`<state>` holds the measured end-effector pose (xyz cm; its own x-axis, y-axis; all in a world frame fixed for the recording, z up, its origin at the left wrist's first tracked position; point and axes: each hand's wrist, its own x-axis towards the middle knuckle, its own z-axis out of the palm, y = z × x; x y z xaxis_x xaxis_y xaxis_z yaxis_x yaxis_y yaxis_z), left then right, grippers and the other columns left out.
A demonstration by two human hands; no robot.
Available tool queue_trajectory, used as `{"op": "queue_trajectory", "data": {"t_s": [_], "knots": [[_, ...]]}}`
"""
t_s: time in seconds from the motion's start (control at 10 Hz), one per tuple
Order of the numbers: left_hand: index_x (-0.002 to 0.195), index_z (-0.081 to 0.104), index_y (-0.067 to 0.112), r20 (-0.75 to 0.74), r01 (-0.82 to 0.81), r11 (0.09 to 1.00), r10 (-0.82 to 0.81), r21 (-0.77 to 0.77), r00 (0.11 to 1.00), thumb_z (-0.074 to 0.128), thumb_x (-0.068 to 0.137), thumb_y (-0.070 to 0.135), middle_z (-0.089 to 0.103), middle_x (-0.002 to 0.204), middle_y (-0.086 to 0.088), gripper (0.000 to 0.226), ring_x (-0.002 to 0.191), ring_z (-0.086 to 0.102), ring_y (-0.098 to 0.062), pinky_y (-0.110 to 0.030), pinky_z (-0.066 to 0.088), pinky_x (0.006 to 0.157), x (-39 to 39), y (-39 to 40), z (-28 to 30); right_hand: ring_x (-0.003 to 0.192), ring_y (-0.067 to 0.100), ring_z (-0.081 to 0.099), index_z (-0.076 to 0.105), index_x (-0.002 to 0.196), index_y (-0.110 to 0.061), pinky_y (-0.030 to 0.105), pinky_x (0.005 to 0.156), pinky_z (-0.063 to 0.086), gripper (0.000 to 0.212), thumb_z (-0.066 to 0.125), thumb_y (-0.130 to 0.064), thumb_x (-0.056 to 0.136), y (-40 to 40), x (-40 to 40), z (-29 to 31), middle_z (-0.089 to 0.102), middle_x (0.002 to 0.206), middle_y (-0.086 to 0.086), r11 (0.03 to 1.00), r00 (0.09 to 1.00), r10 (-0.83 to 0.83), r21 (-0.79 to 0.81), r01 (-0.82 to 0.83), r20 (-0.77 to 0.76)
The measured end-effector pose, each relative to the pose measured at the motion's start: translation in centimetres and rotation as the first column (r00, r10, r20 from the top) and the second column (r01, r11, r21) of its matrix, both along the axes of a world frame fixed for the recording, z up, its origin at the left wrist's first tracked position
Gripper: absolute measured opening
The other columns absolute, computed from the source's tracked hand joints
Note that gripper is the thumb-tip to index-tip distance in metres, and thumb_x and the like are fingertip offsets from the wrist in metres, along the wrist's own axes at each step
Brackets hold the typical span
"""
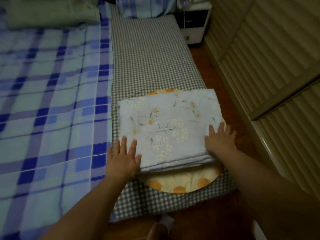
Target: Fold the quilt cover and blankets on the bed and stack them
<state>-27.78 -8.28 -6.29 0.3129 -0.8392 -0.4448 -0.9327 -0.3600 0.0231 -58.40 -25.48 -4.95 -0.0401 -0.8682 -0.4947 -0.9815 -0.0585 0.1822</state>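
A folded pale blue quilt cover with a flower print (166, 125) lies as a flat rectangle on a folded cream blanket with orange dots (181, 184), which shows under its near and far edges. Both rest on the green checked mattress (147, 58). My left hand (123, 156) lies flat with spread fingers on the cover's near left corner. My right hand (220, 139) presses flat on its near right corner. A green blanket (48, 13) sits bunched at the far left of the bed.
A blue plaid sheet (52, 101) covers the wide bed on the left. A plaid pillow (145, 6) lies at the head. A white nightstand (194, 26) stands beyond the mattress. Ribbed wardrobe doors (268, 58) line the right, with a narrow wooden floor strip (242, 122) between.
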Motion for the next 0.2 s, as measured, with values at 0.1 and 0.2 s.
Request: {"op": "queue_trajectory", "data": {"t_s": [0.1, 0.2], "knots": [[0.157, 0.004, 0.036, 0.003, -0.009, 0.983, 0.008, 0.181, 1.000, 0.025, 0.099, 0.059, 0.011, 0.165, -0.016, 0.066, 0.150, 0.012, -0.041, -0.055, 0.016, 0.120, 1.7, 5.2, 5.7, 0.147, 0.045, -0.007, 0.010, 0.156, -0.024, 0.058, 0.119, -0.004, 0.058, 0.023, -0.034, 0.100, 5.3, 2.8, 5.8, -0.008, 0.164, 0.016, 0.999, 0.999, 0.046, 0.008, -0.046, 0.005], [0.145, 0.038, 0.028, 0.013, 0.058, 0.988, -0.061, 0.145, 0.998, 0.039, 0.097, 0.044, 0.051, 0.145, -0.010, 0.051, 0.129, 0.052, -0.033, -0.047, 0.042, 0.106, 4.5, 7.2, 12.8, 0.147, 0.043, 0.002, 0.023, 0.153, -0.021, 0.056, 0.120, 0.002, 0.055, 0.031, -0.028, 0.098, 10.3, 6.5, 12.0, 0.006, 0.163, 0.015, 0.989, 0.986, 0.149, -0.039, -0.146, 0.079]]}}
